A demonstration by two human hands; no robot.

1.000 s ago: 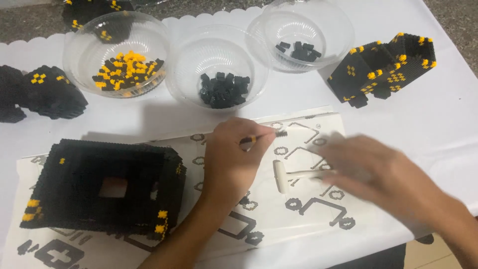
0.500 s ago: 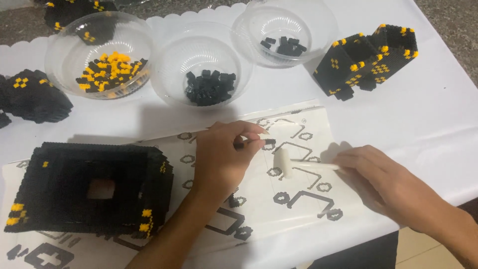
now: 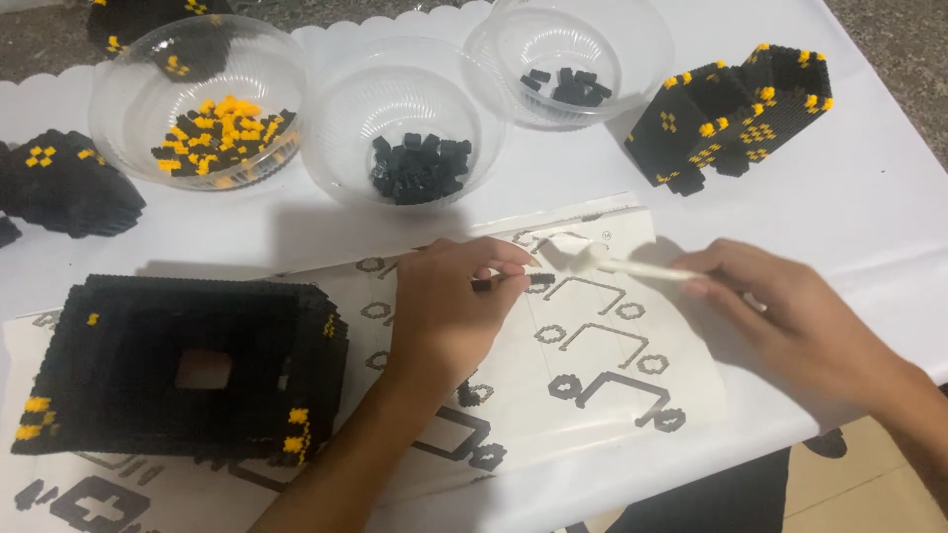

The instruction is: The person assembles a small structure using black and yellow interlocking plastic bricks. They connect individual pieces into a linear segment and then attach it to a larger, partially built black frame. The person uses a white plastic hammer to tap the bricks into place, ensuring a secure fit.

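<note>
I am holding a white tool (image 3: 632,267) over the white sheet (image 3: 592,395) printed with black outline figures, beside clear bowls of yellow-and-black bricks (image 3: 219,143) and black bricks (image 3: 420,168), near black, yellow-dotted block models (image 3: 736,114).

A home craft table: white tablecloth (image 3: 869,207), plastic bowls (image 3: 405,128) of building bricks.

Left hand (image 3: 449,306) fingers pinched; right hand (image 3: 790,316) fingers curled, gripping.

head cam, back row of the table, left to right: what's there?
Bowl of yellow and black bricks → bowl of black bricks → bowl with a few black bricks → black-and-yellow brick block.
</note>
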